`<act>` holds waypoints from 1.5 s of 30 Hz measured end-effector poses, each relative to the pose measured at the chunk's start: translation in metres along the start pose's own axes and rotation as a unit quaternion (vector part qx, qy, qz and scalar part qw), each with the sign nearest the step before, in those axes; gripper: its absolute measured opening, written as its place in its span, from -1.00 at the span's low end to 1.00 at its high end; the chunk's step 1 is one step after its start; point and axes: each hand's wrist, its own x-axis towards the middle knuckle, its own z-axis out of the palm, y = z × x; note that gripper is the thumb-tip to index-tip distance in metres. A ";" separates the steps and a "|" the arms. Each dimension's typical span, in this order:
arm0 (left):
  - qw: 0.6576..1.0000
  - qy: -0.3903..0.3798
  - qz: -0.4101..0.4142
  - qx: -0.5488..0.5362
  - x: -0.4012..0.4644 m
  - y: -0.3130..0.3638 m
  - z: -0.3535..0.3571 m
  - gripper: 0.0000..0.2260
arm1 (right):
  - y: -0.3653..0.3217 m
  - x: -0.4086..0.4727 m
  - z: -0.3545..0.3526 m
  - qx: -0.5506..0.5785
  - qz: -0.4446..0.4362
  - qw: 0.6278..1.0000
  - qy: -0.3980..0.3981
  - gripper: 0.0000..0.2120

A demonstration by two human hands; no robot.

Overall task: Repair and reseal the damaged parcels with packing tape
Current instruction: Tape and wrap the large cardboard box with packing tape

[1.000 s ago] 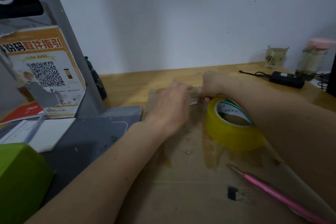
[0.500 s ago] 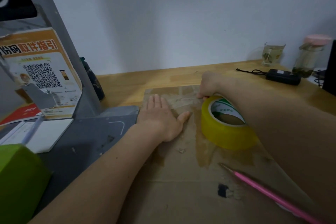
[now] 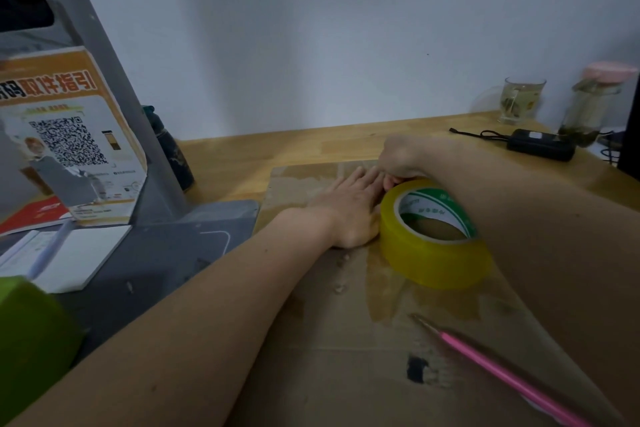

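Observation:
A brown cardboard parcel (image 3: 346,340) with shiny tape strips lies flat on the wooden desk in front of me. A yellow packing tape roll (image 3: 433,236) hangs around my right forearm and rests on the parcel. My left hand (image 3: 349,208) lies flat with straight fingers, pressing on the taped far part of the parcel next to the roll. My right hand (image 3: 398,158) is curled at the parcel's far edge, fingertips pinching the tape's end just beyond the roll; what sits between the fingers is mostly hidden.
A pink-handled tool (image 3: 502,374) lies on the parcel near right. A grey stand (image 3: 138,156) with a QR poster (image 3: 65,139), a dark bottle (image 3: 173,156) and a green box (image 3: 31,340) stand left. A glass (image 3: 521,100), a jar (image 3: 592,104) and a black device (image 3: 540,147) sit far right.
My left hand went from curled near the right hand to flat on the parcel, then slid right against the tape roll. The right hand stayed at the far edge.

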 end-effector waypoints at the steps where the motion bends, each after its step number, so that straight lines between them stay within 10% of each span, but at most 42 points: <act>1: 1.000 0.003 0.001 -0.004 0.002 0.000 0.001 -0.40 | 0.001 0.000 0.000 -0.001 0.001 1.000 0.000 -0.61; 15: 0.982 -0.002 -0.188 0.018 -0.065 -0.009 0.001 -0.32 | 0.004 -0.001 -0.002 -0.044 -0.008 0.998 -0.032 -0.55; 25: 0.999 -0.001 -0.015 -0.037 -0.036 0.005 0.001 -0.49 | 0.006 0.015 0.002 -0.130 -0.029 0.990 -0.043 -0.59; 45: 0.999 0.005 -0.045 -0.008 -0.043 0.009 0.004 -0.46 | 0.015 0.029 0.005 -0.112 -0.022 0.993 -0.039 -0.62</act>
